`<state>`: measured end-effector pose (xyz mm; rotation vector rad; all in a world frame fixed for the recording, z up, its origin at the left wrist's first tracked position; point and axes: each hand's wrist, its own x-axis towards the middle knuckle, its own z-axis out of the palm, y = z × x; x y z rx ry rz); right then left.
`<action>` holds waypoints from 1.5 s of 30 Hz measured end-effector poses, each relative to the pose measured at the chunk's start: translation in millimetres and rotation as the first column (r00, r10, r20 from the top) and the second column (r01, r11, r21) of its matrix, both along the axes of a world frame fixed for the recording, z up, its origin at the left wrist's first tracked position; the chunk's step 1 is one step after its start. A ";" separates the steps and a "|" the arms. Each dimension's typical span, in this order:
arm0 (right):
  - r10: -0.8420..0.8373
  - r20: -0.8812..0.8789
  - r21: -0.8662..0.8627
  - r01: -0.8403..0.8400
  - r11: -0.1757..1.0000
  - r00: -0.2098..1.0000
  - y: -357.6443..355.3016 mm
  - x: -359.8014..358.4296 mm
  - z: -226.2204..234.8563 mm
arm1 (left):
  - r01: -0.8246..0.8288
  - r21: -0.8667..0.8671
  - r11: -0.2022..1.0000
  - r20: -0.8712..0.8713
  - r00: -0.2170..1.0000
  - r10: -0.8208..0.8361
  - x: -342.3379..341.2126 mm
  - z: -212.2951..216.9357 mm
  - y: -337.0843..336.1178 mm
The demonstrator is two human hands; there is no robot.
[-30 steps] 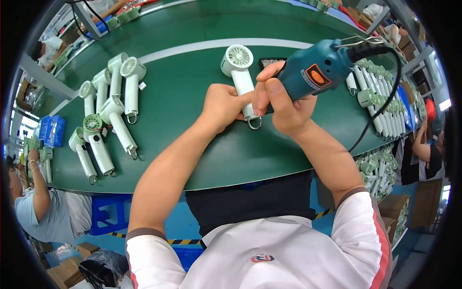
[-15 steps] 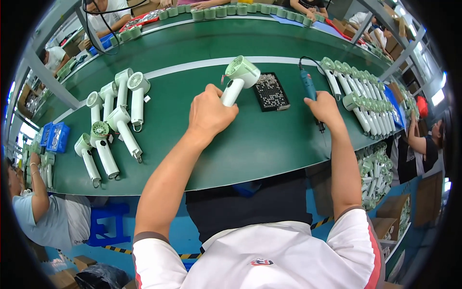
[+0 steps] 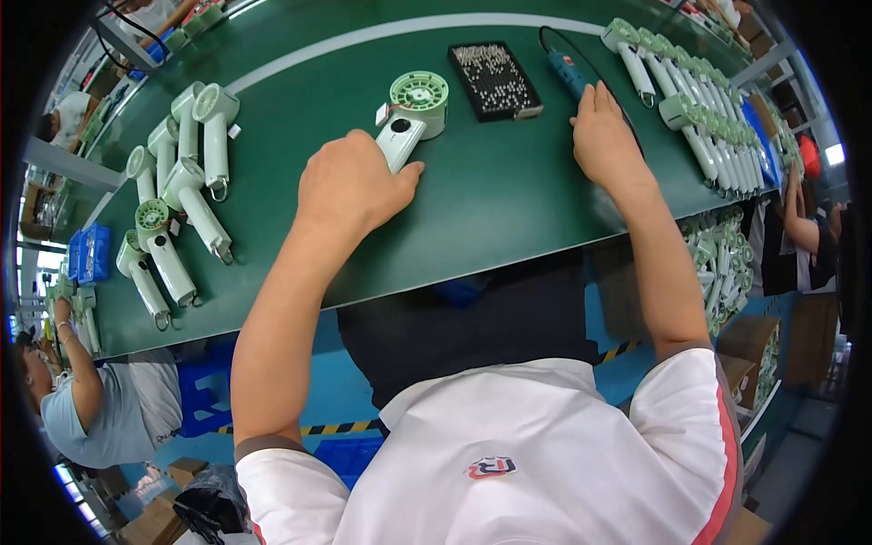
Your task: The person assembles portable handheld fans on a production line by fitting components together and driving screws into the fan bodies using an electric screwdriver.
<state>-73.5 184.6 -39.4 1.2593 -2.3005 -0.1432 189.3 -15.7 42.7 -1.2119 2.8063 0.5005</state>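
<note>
My left hand (image 3: 350, 186) is closed around the white handle of a handheld fan body (image 3: 400, 141). Its round green head faces upward, and a red wire with a white connector sticks out beside the neck. My right hand (image 3: 607, 141) lies over the lower part of a teal electric screwdriver (image 3: 567, 74), its fingers stretched out along the tool. The hand hides the screwdriver's tip. Between the two hands, farther back, sits a black tray (image 3: 495, 82) full of small screws.
Several similar fan bodies (image 3: 186, 200) lie on the green table (image 3: 490, 218) at the left. Rows of more fan bodies (image 3: 695, 118) lie at the right. Blue bins (image 3: 88, 254) stand at the far left, near another person (image 3: 77, 381). The screwdriver's cable (image 3: 595, 68) runs behind my right hand.
The view has shifted, so the table sits higher. The fan in my left hand has turned, its head now facing up. My right fingers have straightened from around the screwdriver.
</note>
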 end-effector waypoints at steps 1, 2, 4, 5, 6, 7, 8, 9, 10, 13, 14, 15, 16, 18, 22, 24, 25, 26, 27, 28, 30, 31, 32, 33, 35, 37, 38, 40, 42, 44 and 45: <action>0.000 0.037 0.061 -0.002 0.998 0.999 -3.6 13.9 11.8 | -0.021 0.118 0.993 0.013 1.000 0.019 2.1 5.0 2.9; 0.003 0.051 0.072 -0.006 0.997 0.999 -5.1 21.1 18.1 | -0.043 0.234 0.971 0.028 0.999 0.038 4.1 4.7 5.6; 0.168 0.160 0.022 -0.173 0.985 0.973 -3.4 29.3 30.9 | -0.001 0.194 0.981 -0.061 0.998 0.013 9.7 -12.6 8.0; 0.225 0.189 0.005 -0.230 0.973 0.956 -4.1 31.1 36.2 | 0.035 0.143 0.989 -0.156 0.988 -0.013 13.0 -19.2 10.4; 0.220 0.199 0.009 -0.226 0.974 0.955 -9.2 32.6 45.0 | 0.038 0.150 0.988 -0.148 0.989 -0.016 14.6 -19.4 13.9; 0.363 0.296 -0.065 -0.361 0.930 0.883 -15.3 35.1 56.1 | 0.047 0.165 0.985 -0.165 0.986 -0.019 15.8 -17.2 18.5; 0.498 0.379 -0.154 -0.477 0.865 0.780 -23.4 37.8 67.2 | 0.054 0.182 0.982 -0.180 0.983 -0.021 16.5 -15.5 22.5; 0.600 0.380 -0.166 -0.586 0.793 0.704 -34.6 41.3 79.7 | 0.058 0.192 0.980 -0.168 0.985 -0.026 17.3 -14.3 25.7; 0.689 0.381 -0.179 -0.682 0.710 0.617 -47.5 44.2 89.6 | 0.066 0.188 0.980 -0.174 0.984 -0.033 17.5 -13.8 28.6; 0.832 0.375 -0.123 -0.867 0.483 0.410 -91.5 45.5 107.6 | 0.080 0.211 0.974 -0.187 0.982 -0.040 16.1 -15.7 32.2; 0.703 0.545 -0.003 -0.837 0.546 0.457 -104.5 55.2 118.4 | 0.049 0.222 0.974 -0.192 0.981 -0.006 19.4 -17.8 31.5; 0.617 0.632 0.112 -0.843 0.526 0.469 -116.4 65.5 130.5 | 0.025 0.235 0.972 -0.179 0.984 0.019 19.7 -18.6 30.6; 0.583 0.675 0.081 -0.831 0.550 0.452 -119.3 65.4 131.1 | 0.033 0.243 0.969 -0.173 0.985 0.010 18.0 -17.6 32.0; 0.640 0.647 0.074 -0.870 0.487 0.414 -142.6 45.9 112.5 | 0.075 0.208 0.975 -0.207 0.978 -0.032 16.7 -18.4 32.7; 0.486 0.682 0.313 -0.819 0.481 0.546 -136.1 73.2 147.2 | -0.052 0.415 0.908 -0.169 0.977 0.133 14.2 -16.7 9.5; 0.474 0.647 0.377 -0.791 0.482 0.597 -136.2 80.8 153.5 | -0.001 0.376 0.927 -0.369 0.917 0.150 17.1 -10.6 -32.6; 0.527 0.621 0.379 -0.811 0.446 0.580 -138.4 80.5 151.0 | 0.121 0.392 0.912 -0.518 0.848 0.110 14.9 -12.2 -53.1; 0.548 0.625 0.365 -0.829 0.424 0.556 -142.5 90.2 152.8 | 0.220 0.459 0.861 -0.569 0.817 0.094 22.4 -7.7 -80.7; 0.510 0.586 0.392 -0.771 0.502 0.630 -137.3 96.2 151.6 | 0.255 0.582 0.772 -0.549 0.824 0.142 10.6 0.9 -91.1; 0.471 0.538 0.414 -0.706 0.575 0.699 -132.5 98.7 153.6 | 0.285 0.685 0.671 -0.527 0.830 0.184 -0.1 9.7 -98.3; 0.409 0.586 0.408 -0.690 0.597 0.700 -130.1 96.9 149.2 | 0.407 0.704 0.582 -0.537 0.841 0.062 -24.4 -8.3 -109.0; 0.367 0.628 0.386 -0.684 0.619 0.686 -132.3 96.4 150.3 | 0.501 0.709 0.496 -0.548 0.835 -0.060 -30.1 -9.2 -108.3; 0.385 0.618 0.385 -0.691 0.612 0.685 -132.9 92.0 155.3 | 0.526 0.715 0.461 -0.543 0.833 -0.109 -34.3 -10.8 -105.6; 0.380 0.719 0.314 -0.760 0.569 0.582 -131.4 86.1 157.7 | 0.839 0.538 -0.078 -0.837 0.522 -0.162 -67.4 -59.3 -120.7; 0.164 0.582 0.587 -0.551 0.593 0.796 -140.5 109.3 159.4 | 0.836 0.509 -0.207 -0.861 0.488 -0.146 -80.2 -82.8 -129.2; 0.332 0.576 0.537 -0.651 0.536 0.747 -140.4 107.6 157.7 | 0.628 0.745 0.226 -0.612 0.778 -0.144 -60.6 -58.5 -121.8; 0.477 0.567 0.486 -0.740 0.464 0.672 -138.0 104.6 156.4 | 0.630 0.742 0.228 -0.619 0.775 -0.129 -58.5 -51.9 -115.2; 0.534 0.623 0.427 -0.821 0.379 0.571 -135.0 92.9 153.2 | 0.634 0.641 0.433 -0.603 0.765 -0.226 -54.1 -38.2 -96.3; 0.549 0.615 0.365 -0.821 0.438 0.566 -130.2 94.8 158.3 | 0.632 0.632 0.448 -0.602 0.765 -0.230 -52.0 -31.2 -89.7; 0.617 0.604 0.379 -0.863 0.333 0.503 -138.2 88.0 155.2 | 0.617 0.637 0.463 -0.588 0.777 -0.226 -46.0 -33.6 -92.5; 0.610 0.624 0.388 -0.871 0.301 0.488 -138.9 85.9 157.3 | 0.655 0.609 0.447 -0.619 0.745 -0.247 -49.6 -36.2 -91.8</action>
